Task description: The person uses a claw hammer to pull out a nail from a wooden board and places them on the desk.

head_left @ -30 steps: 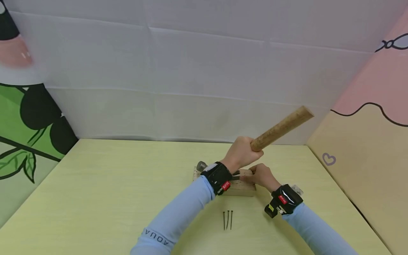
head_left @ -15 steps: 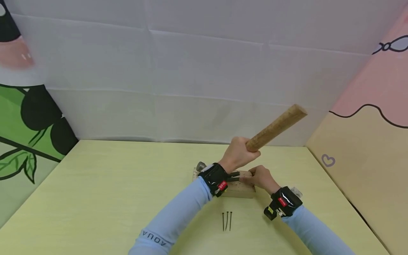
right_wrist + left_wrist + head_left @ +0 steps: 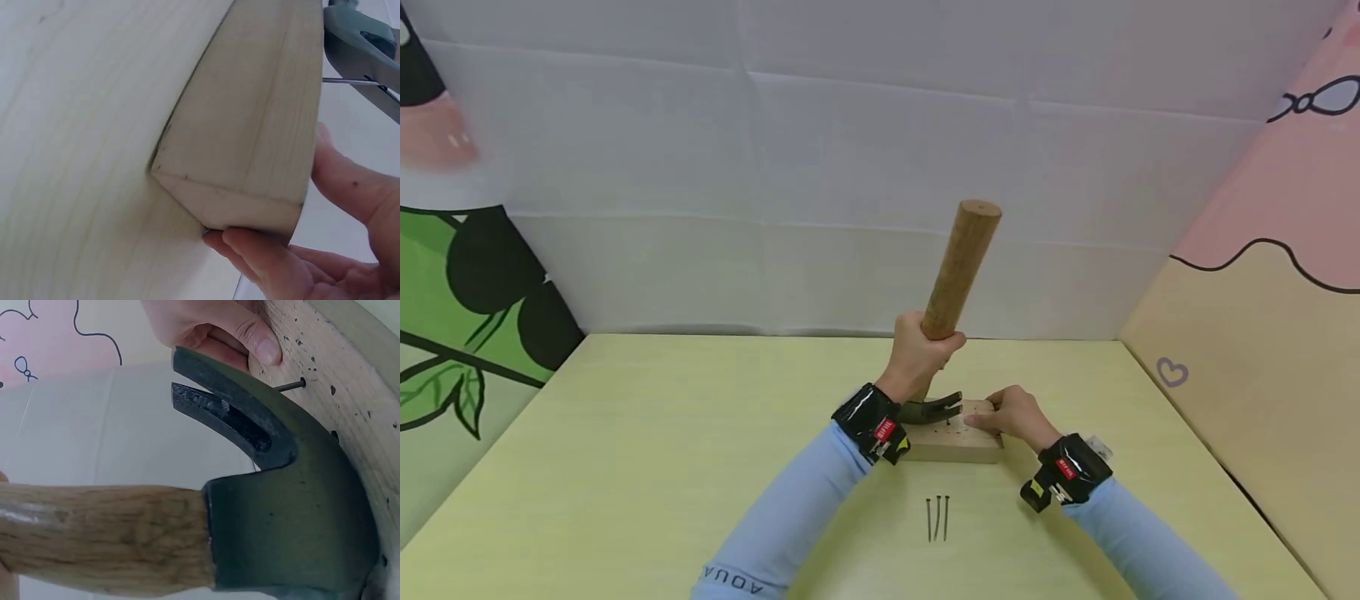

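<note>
My left hand (image 3: 916, 354) grips the wooden handle of a claw hammer (image 3: 961, 271), which stands nearly upright, its top leaning slightly right. In the left wrist view the dark hammer head (image 3: 294, 519) lies against the face of a wooden block (image 3: 955, 447), claw toward the right hand. A thin nail (image 3: 350, 81) sticks out of the block and reaches the claw; whether it sits in the slot I cannot tell. My right hand (image 3: 1017, 417) holds the block's right end, thumb on the top face and fingers against the end.
Three loose nails (image 3: 937, 518) lie side by side on the pale yellow table (image 3: 625, 467), in front of the block. Small dark holes dot the block's top. A white sheet (image 3: 850, 167) hangs behind the table, and a printed panel (image 3: 1247, 375) borders its right side.
The left hand has swung the hammer handle from a rightward slant up and left to nearly upright. The right hand keeps its place on the block.
</note>
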The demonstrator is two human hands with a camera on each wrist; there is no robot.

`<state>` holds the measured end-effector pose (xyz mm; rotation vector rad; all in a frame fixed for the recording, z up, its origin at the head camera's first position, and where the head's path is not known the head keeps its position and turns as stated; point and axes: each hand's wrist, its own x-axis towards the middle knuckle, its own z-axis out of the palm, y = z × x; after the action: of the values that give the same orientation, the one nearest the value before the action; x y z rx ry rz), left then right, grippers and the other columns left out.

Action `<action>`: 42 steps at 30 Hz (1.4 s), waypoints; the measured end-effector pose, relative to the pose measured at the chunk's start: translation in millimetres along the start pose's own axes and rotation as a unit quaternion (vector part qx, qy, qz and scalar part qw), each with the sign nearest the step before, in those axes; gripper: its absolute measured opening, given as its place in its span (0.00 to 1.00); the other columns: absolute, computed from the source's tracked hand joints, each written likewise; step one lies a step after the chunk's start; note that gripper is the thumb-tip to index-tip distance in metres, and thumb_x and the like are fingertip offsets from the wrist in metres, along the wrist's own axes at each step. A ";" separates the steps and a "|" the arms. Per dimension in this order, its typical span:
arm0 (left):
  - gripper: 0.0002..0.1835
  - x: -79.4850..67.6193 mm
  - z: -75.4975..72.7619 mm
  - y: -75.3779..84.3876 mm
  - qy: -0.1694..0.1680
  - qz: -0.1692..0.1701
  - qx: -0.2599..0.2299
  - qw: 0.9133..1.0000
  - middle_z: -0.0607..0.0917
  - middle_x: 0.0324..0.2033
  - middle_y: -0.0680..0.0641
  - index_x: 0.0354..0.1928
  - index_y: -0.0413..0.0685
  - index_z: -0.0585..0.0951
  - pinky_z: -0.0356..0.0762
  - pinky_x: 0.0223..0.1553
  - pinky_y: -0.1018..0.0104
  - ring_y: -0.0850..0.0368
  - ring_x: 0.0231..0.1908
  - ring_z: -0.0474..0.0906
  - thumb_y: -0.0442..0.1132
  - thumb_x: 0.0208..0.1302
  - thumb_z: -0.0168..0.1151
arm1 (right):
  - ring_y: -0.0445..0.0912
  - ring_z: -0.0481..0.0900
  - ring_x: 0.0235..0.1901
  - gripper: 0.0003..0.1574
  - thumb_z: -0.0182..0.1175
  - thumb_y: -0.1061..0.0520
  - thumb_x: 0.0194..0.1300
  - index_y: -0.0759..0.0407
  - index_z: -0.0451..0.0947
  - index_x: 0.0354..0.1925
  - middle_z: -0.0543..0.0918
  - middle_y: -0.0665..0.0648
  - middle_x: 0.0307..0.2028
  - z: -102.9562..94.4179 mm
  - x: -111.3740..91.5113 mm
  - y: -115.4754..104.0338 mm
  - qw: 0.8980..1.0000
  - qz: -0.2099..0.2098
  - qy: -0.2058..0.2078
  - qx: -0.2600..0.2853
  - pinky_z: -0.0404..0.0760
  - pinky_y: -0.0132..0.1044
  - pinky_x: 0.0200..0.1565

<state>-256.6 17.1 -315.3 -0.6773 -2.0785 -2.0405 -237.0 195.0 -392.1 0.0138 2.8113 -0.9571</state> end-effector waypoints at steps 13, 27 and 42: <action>0.08 -6.0 -23.7 10.0 0.046 0.031 -0.106 0.993 0.70 0.08 0.52 0.17 0.35 0.71 0.65 0.14 0.68 0.61 0.09 0.65 0.23 0.51 0.53 | 0.53 0.79 0.35 0.39 0.68 0.48 0.49 0.75 0.72 0.51 0.77 0.71 0.46 -4.5 -1.0 -4.4 0.999 0.036 -0.016 0.018 0.77 0.41 0.35; 0.07 -18.3 -35.3 26.1 0.112 0.061 -0.116 0.985 0.71 0.07 0.52 0.16 0.35 0.72 0.68 0.13 0.68 0.61 0.07 0.67 0.25 0.48 0.54 | 0.49 0.81 0.36 0.16 0.66 0.62 0.51 0.65 0.80 0.40 0.83 0.59 0.36 -24.4 -34.3 -45.1 0.988 -0.092 0.004 0.121 0.78 0.39 0.39; 0.08 -27.9 -40.6 26.4 0.113 0.066 -0.126 0.983 0.71 0.07 0.53 0.16 0.37 0.72 0.67 0.13 0.68 0.61 0.08 0.66 0.25 0.49 0.54 | 0.39 0.76 0.23 0.03 0.67 0.62 0.49 0.61 0.83 0.24 0.83 0.52 0.22 -0.6 -40.9 -68.9 0.986 -0.147 0.055 0.050 0.74 0.35 0.29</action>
<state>-229.1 -29.2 -300.2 -0.5705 -1.6272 -2.2078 -201.2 142.6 -343.3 -0.3567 2.9152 -1.1938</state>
